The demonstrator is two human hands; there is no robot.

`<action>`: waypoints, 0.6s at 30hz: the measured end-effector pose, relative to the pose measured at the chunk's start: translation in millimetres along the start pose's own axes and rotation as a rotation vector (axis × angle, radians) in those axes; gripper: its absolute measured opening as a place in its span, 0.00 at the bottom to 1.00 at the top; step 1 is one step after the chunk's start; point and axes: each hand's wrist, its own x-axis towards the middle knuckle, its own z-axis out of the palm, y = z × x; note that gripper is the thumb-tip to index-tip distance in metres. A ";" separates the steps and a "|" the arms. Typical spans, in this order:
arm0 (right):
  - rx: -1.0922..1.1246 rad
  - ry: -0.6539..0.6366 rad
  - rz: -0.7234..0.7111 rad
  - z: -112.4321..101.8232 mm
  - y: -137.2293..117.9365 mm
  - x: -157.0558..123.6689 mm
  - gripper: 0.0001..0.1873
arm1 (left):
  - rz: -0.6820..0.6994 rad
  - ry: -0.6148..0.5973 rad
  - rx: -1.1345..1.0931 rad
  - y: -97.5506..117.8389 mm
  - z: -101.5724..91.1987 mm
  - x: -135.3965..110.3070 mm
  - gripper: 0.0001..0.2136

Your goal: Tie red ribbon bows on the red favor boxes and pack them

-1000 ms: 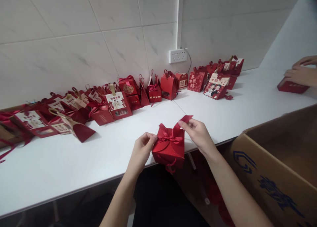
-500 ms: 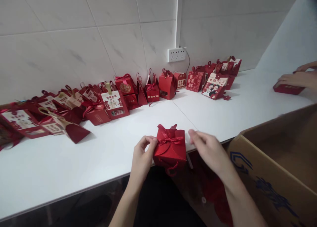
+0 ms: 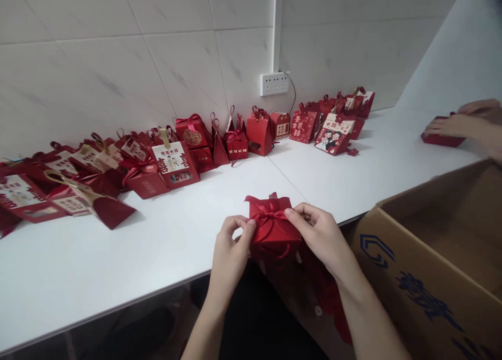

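Note:
A small red gift box (image 3: 274, 233) with a red ribbon bow (image 3: 267, 212) on top sits at the front edge of the white counter (image 3: 157, 245). My left hand (image 3: 231, 245) pinches the box's left upper corner by the ribbon. My right hand (image 3: 319, 232) pinches the ribbon at the box's right side. Both hands have their fingers closed on the box and bow.
A long row of red gift boxes (image 3: 172, 161) lines the tiled wall, with more red boxes (image 3: 333, 135) near the corner. An open cardboard carton (image 3: 431, 266) stands at my right. Another person's hands (image 3: 463, 122) rest on a red box (image 3: 441, 138) at far right. A wall socket (image 3: 274, 82) sits above.
My right hand let go of the raised ribbon tail, dropped, and came back to pinch the bow at the box's right. The box shifted slightly toward the counter edge.

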 end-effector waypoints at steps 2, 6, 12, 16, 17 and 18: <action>0.124 -0.023 0.011 0.6 3.5 2.3 0.17 | -0.010 -0.039 -0.038 -1.2 -3.0 2.8 0.14; 0.369 -0.088 0.057 1.2 9.1 7.6 0.19 | -0.058 -0.116 -0.201 -6.3 -8.1 8.6 0.12; 0.572 -0.157 0.108 0.2 16.3 11.7 0.19 | -0.136 -0.199 -0.408 -11.6 -8.6 12.3 0.12; 0.639 -0.175 0.129 -1.2 20.4 12.1 0.19 | -0.134 -0.231 -0.498 -12.2 -6.9 14.6 0.12; 0.655 -0.179 0.131 -1.4 21.5 12.3 0.18 | -0.131 -0.238 -0.514 -12.3 -6.4 15.3 0.11; 0.672 -0.181 0.130 -1.5 22.6 12.5 0.18 | -0.128 -0.242 -0.524 -12.6 -5.8 15.9 0.11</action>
